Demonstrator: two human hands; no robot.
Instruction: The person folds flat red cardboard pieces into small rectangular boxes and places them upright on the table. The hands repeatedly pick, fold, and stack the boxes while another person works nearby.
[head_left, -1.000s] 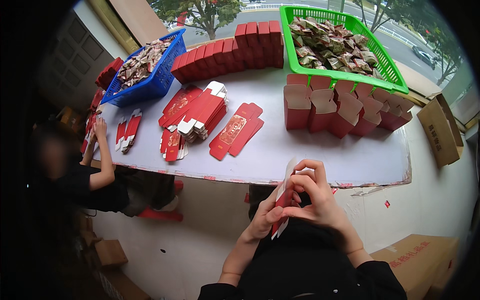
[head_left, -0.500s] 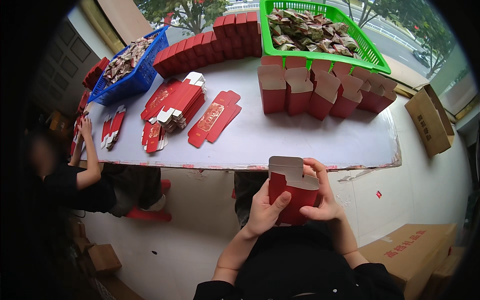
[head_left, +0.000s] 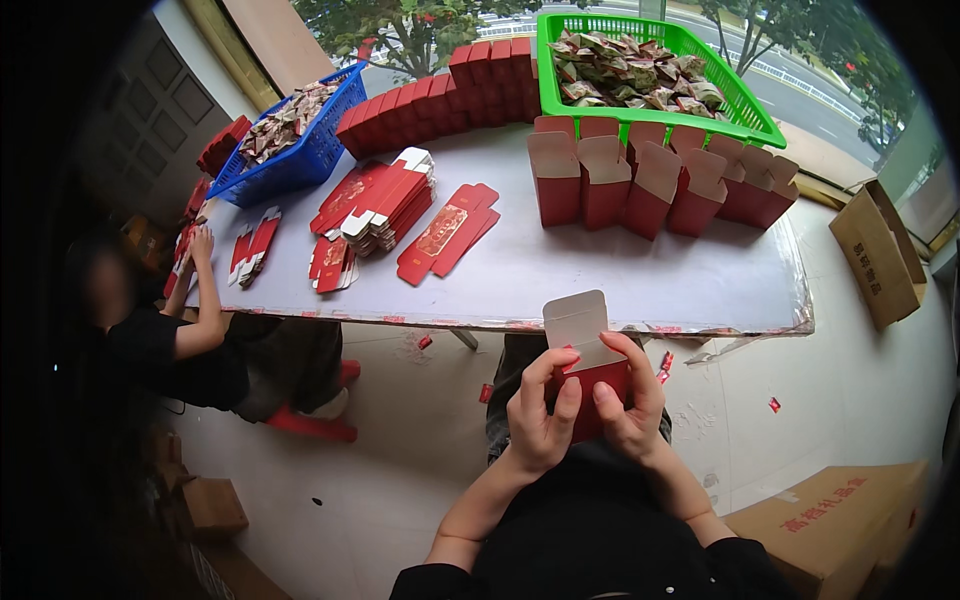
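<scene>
At lower centre, left hand (head_left: 540, 425) and right hand (head_left: 632, 422) around an upright red box (head_left: 586, 382), its pale-lined flap raised. Across the middle, on a white table (head_left: 520, 285), flat red cartons (head_left: 447, 232) left of centre and open red boxes (head_left: 650, 195) at upper right, before a green basket (head_left: 547, 75) of wrapped pieces. At upper left, a blue basket (head_left: 322, 143), similarly filled; below, a co-worker (head_left: 150, 350) in black.

1. Large brown carton, lower right (head_left: 840, 530): we record one line of large red characters slanting across its surface.
2. Smaller brown carton, far right (head_left: 868, 235): we record a row of dark characters on its side.
3. Flat red box, mid-table (head_left: 447, 234): we note a pale gold panel of print, too small for us to read.
</scene>
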